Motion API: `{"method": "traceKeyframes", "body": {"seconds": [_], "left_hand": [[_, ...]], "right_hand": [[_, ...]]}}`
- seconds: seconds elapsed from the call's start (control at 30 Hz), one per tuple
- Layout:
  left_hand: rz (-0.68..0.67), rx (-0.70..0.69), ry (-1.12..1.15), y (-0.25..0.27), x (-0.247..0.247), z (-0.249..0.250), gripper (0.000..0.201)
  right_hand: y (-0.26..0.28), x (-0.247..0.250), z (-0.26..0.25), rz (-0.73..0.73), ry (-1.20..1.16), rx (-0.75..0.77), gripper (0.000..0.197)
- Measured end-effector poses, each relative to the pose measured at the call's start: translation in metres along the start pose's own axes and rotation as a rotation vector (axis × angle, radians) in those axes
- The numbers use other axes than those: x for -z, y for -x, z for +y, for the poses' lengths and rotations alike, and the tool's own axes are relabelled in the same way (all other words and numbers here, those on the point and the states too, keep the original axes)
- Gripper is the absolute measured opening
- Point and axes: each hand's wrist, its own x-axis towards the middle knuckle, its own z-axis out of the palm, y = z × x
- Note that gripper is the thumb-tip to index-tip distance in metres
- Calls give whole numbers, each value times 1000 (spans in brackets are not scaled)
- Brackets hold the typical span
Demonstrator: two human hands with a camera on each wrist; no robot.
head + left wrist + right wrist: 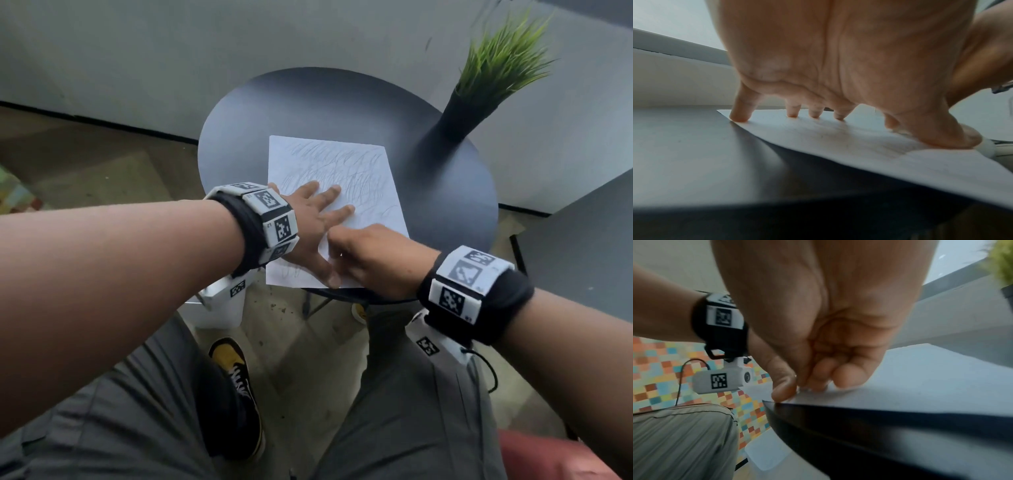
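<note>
Our left hand [310, 222] presses the paper [342, 164] on the table [308, 102] with spread fingers; our right hand [373, 260] curls its fingers together, and what they pinch we cannot tell.

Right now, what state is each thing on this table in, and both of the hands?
Sheet of paper: flat on the round table, scribbled over.
Left hand: fingers spread, pressing the paper down.
Right hand: fingers curled, tips at the paper's near edge; any grip unclear.
Grass plant in black vase: upright, untouched.
</note>
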Motion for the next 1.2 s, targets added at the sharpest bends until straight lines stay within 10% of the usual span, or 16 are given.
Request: {"method": "traceKeyframes", "body": {"seconds": [0.17, 0.33, 0.5, 0.67, 1.0, 1.2], "left_hand": [[-9, 1, -18, 0, 2, 1, 131], [-12, 1, -7, 0, 1, 2, 132], [-19, 9, -17, 2, 3, 3, 130], [-6, 11, -14, 2, 3, 3, 129], [-31, 13, 1, 6, 4, 3, 121], [-44, 23, -12, 10, 7, 10, 123]], "right_hand": [[-16, 17, 33, 162, 57, -374, 15], [3, 0, 1, -7, -4, 78, 5], [-7, 10, 28, 147, 56, -306, 12], [8, -4, 2, 39, -53, 51, 8], [2, 12, 49, 172, -147, -469, 16], [26, -8, -1, -10, -13, 6, 8]]}}
